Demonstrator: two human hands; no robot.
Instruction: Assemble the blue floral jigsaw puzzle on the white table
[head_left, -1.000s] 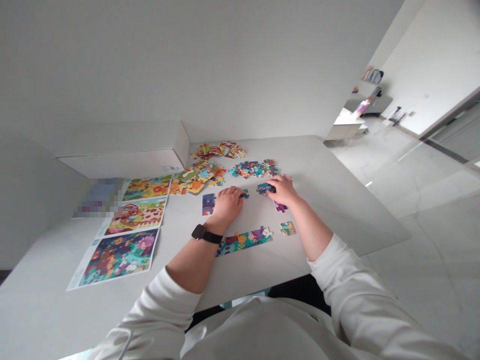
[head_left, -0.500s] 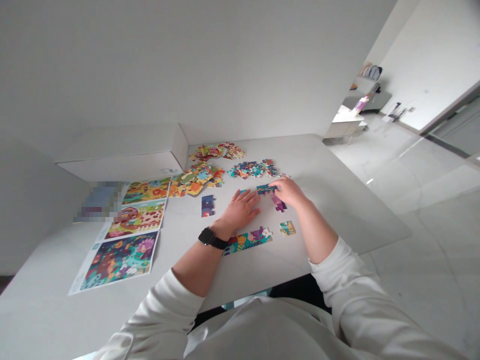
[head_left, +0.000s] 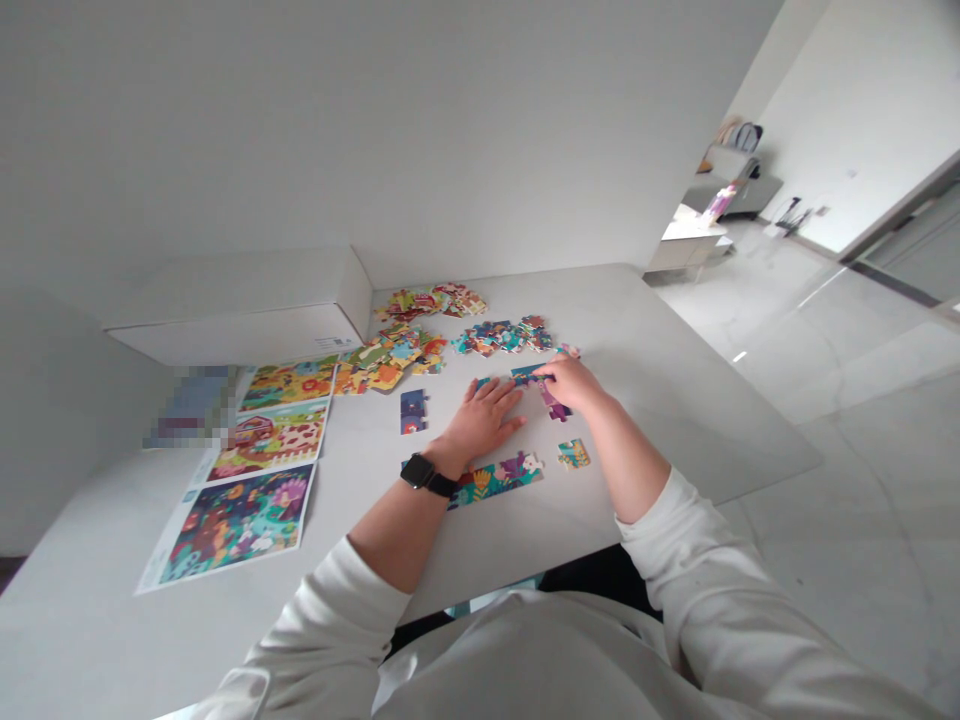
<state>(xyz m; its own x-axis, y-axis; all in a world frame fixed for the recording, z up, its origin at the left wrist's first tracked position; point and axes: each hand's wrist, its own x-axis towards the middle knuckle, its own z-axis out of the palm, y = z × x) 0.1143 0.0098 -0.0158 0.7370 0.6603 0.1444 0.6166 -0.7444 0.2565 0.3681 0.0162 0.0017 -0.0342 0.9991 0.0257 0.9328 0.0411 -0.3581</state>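
Note:
My left hand [head_left: 489, 415], with a dark watch at its wrist, lies flat with fingers apart over the table and partly covers a blue puzzle piece [head_left: 485, 381]. My right hand [head_left: 571, 381] has its fingers curled down on a dark blue puzzle piece [head_left: 527, 371] just beyond the left fingertips. A purple puzzle piece [head_left: 556, 407] is below those fingers, partly covered. Closer to me runs a joined strip of puzzle pieces [head_left: 495, 481], its left part hidden by my left wrist. A loose teal and yellow puzzle piece [head_left: 574, 454] lies right of it.
Piles of blue-teal pieces [head_left: 502, 338], yellow pieces [head_left: 390, 358] and red-green pieces [head_left: 431, 300] lie farther back. A dark blue piece [head_left: 413, 411] sits left of my hand. Picture sheets [head_left: 240, 522] lie on the left, below a white box [head_left: 240, 330] against the wall.
My right fingers have pressed down, and the dark blue piece now appears to meet the blue piece by my left fingers. My left hand stays flat in nearly the same place.

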